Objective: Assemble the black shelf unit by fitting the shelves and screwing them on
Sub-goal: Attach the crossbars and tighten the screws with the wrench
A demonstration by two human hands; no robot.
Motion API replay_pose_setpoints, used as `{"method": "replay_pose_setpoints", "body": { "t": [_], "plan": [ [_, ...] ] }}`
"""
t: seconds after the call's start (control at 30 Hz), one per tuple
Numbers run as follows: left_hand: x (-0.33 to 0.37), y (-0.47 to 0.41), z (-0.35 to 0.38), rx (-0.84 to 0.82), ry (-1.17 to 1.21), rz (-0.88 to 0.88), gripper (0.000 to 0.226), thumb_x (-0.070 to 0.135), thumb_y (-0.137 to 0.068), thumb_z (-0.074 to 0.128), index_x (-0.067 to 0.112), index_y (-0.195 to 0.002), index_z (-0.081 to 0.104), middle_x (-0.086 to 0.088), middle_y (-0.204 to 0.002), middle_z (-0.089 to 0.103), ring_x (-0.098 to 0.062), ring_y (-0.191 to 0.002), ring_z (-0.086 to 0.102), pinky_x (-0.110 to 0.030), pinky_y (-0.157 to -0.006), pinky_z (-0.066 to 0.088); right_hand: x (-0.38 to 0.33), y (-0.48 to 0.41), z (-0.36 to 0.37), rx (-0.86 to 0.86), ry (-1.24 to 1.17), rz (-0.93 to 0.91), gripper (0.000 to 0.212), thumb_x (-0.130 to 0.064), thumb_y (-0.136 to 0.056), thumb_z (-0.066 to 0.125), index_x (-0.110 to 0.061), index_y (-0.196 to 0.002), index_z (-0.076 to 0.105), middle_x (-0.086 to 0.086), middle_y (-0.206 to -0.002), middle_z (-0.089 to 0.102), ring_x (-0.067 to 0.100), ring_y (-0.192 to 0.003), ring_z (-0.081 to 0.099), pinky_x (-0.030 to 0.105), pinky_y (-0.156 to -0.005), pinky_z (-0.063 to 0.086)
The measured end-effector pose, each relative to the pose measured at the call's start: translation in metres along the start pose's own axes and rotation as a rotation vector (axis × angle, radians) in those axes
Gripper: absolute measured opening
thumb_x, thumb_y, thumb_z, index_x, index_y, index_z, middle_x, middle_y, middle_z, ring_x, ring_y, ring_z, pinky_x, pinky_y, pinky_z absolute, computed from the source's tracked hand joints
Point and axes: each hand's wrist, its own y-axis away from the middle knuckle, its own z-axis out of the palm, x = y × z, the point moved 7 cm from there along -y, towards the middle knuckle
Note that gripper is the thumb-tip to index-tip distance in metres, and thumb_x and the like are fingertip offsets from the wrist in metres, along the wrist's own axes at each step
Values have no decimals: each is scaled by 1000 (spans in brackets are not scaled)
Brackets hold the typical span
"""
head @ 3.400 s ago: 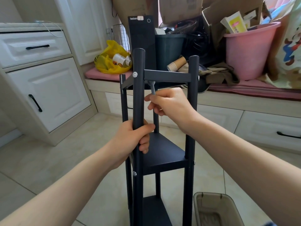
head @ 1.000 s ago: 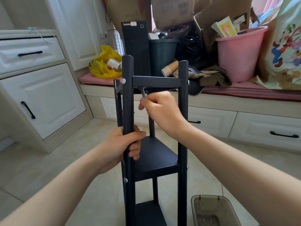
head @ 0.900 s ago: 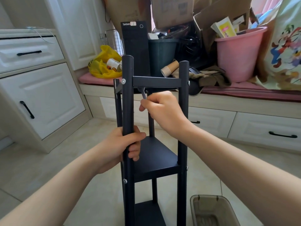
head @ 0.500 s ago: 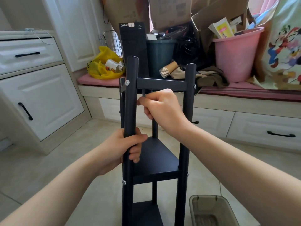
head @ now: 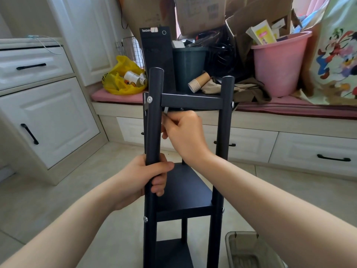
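Note:
The black shelf unit (head: 190, 101) stands upright on the floor in front of me, with round black posts and silver screw heads at the joints. My left hand (head: 143, 178) grips the front left post (head: 154, 117) just above the middle shelf (head: 185, 192). My right hand (head: 185, 132) reaches between the front posts and pinches a small silver hex key (head: 166, 111) right under the top shelf, close to the left post. The key's tip is hidden behind the shelf edge. A lower shelf (head: 172, 252) shows at the bottom.
A grey plastic bin (head: 249, 250) sits on the tile floor at the lower right. Behind the unit runs a window bench with a pink bucket (head: 278, 64), a dark bin (head: 188, 66), a yellow bag (head: 119, 78) and cardboard boxes. White cabinets (head: 48, 117) stand at the left.
My right hand has shifted left and slightly up under the top shelf, turning the hex key. My left hand keeps its grip on the front left post. The view has swayed a little.

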Motion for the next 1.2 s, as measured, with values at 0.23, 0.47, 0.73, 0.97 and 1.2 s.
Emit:
{"method": "replay_pose_setpoints", "body": {
  "t": [0.23, 0.47, 0.73, 0.97, 1.2],
  "plan": [
    [0, 0, -1, 6, -10, -7, 35, 16, -96, 63, 16, -66, 46, -4, -56, 35, -18, -48, 37, -28, -52, 45, 0, -2, 5, 52, -7, -40, 47, -13, -99, 58, -25, -54, 53, -13, -47, 53, 0, -48, 51, 8, -53, 36],
    [0, -1, -4, 12, 20, 5, 37, 16, -96, 64, 17, -64, 46, -4, -56, 34, -17, -47, 36, -29, -52, 44, 0, -4, 2, 19, -8, 8, 40, -12, -95, 61, -1, -56, 59, -4, -47, 51, 5, -47, 43, 18, -54, 37],
    [0, 0, -5, 15, 28, 9, 37, 15, -96, 63, 18, -62, 49, -4, -56, 35, -17, -47, 38, -29, -53, 45, -1, -1, -7, -92, -1, 88, 27, -5, -88, 61, 3, -62, 66, -15, -37, 45, -2, -42, 47, 8, -48, 33],
    [-1, 0, -6, 14, 22, 4, 38, 16, -97, 64, 18, -61, 50, -4, -56, 36, -17, -48, 39, -29, -53, 46, -10, 3, -16, -107, 59, 77, 37, -6, -89, 60, -16, -54, 61, -17, -37, 46, -3, -42, 47, 19, -54, 35],
    [0, 0, -2, 2, 0, 15, 38, 16, -97, 63, 17, -61, 49, -4, -56, 36, -17, -48, 39, -29, -53, 46, -15, 4, -13, -108, 38, 78, 26, -7, -91, 61, -3, -67, 72, -12, -39, 43, 3, -42, 42, 16, -52, 36]
  ]
}}
